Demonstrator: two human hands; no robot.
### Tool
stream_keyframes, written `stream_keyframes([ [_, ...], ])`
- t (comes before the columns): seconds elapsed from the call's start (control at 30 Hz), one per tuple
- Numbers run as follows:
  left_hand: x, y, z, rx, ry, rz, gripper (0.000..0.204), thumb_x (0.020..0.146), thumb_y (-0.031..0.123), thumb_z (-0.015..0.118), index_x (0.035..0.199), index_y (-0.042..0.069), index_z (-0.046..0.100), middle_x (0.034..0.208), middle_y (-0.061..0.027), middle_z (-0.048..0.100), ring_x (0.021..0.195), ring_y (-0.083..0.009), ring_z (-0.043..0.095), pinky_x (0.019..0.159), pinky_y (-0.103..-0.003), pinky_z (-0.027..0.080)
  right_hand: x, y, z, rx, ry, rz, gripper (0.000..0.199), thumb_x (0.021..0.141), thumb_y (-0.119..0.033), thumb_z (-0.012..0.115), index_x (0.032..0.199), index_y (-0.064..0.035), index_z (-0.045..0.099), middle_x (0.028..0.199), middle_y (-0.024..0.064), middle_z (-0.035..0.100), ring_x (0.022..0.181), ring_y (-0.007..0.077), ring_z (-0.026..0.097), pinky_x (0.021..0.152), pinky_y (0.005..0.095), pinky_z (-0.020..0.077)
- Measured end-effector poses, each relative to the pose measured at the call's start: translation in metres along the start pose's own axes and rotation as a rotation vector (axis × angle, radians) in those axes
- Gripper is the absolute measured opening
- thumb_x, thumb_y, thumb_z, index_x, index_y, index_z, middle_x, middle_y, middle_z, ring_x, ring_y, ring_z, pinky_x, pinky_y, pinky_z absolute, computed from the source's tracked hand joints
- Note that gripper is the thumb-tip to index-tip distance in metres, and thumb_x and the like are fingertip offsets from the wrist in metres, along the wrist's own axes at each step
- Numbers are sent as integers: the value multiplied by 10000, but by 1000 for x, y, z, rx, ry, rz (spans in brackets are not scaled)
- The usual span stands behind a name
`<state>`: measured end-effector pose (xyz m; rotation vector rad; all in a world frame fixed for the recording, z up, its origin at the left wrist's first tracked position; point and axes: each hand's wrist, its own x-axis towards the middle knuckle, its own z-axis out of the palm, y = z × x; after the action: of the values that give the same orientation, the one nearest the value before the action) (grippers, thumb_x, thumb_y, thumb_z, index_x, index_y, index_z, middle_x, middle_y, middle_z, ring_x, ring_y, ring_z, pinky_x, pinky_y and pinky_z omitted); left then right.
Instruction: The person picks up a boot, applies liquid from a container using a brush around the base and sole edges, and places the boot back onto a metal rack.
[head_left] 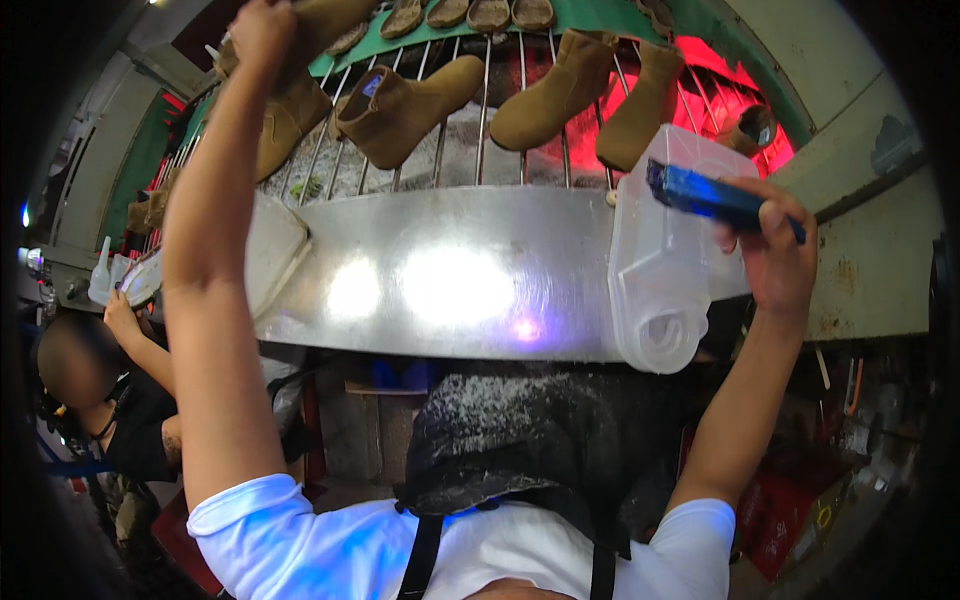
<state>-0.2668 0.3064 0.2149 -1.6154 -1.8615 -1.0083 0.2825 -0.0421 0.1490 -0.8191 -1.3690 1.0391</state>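
Observation:
My left hand [262, 32] is stretched out to the far left, fingers closed on a tan ankle boot [335, 18]; part of its grip is cut off by the upper edge. My right hand [775, 240] grips a blue-handled brush [715, 196], its dark end pointing left. The brush hangs over a translucent plastic container [632, 250] with a round spout-like part at its near end. This container stands at the right end of a shiny metal shelf [450, 230]. More tan boots [410, 115] lie on metal rods beyond the shelf, apart from both hands.
Shoe soles [490, 14] line a green strip at the back. Red light glows under the rods at right, beside a pale metal housing [870, 260]. Another translucent container [275, 250] sits at the shelf's left end. A co-worker's hand [122, 318] is at far left.

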Motion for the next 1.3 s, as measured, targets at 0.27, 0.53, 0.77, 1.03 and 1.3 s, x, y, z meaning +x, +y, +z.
stream_keyframes([
  [0.27, -66, 102, -186, -730, -335, 633, 262, 947, 162, 702, 1155, 3, 716, 1055, -44, 725, 957, -166, 652, 847, -289, 530, -25, -25, 6, 125, 265, -102, 500, 984, -362, 689, 1177, 97, 654, 793, 115, 656, 659, 155, 608, 519, 254, 453],
  [0.53, -262, 83, -146, -699, -827, 971, 291, 868, 24, 740, 1157, 66, 738, 1085, -110, 759, 1026, -250, 728, 898, -360, 567, -124, -33, 61, -313, 415, 285, 251, 878, -38, 787, 1095, 39, 687, 774, 52, 684, 627, 77, 619, 544, 208, 488],
  [0.77, -295, 115, -204, -483, -367, 709, 969, 692, 151, 918, 1526, 76, 430, 1386, -163, 591, 1312, -351, 541, 1089, -429, 444, -139, 2, 44, -1001, 293, 117, 177, 907, -135, 773, 1034, -25, 718, 729, -15, 640, 617, 31, 572, 536, 180, 430],
  [1.03, -341, 173, -172, -88, -729, 1506, 1025, 720, 285, 846, 1599, 303, 318, 1312, -144, 579, 1249, -338, 562, 1121, -497, 406, -139, 12, 39, -631, 324, 281, 211, 897, -142, 795, 1041, 3, 742, 747, 30, 693, 661, 63, 628, 604, 219, 495],
  [1.3, -279, 161, -183, -605, -765, 1058, 1088, 594, 229, 931, 1527, 74, 394, 1457, -173, 531, 1319, -353, 545, 1125, -485, 417, -135, 7, 21, -339, 156, 525, 271, 917, -146, 781, 1140, -1, 726, 802, 41, 705, 700, 72, 643, 637, 216, 516],
])
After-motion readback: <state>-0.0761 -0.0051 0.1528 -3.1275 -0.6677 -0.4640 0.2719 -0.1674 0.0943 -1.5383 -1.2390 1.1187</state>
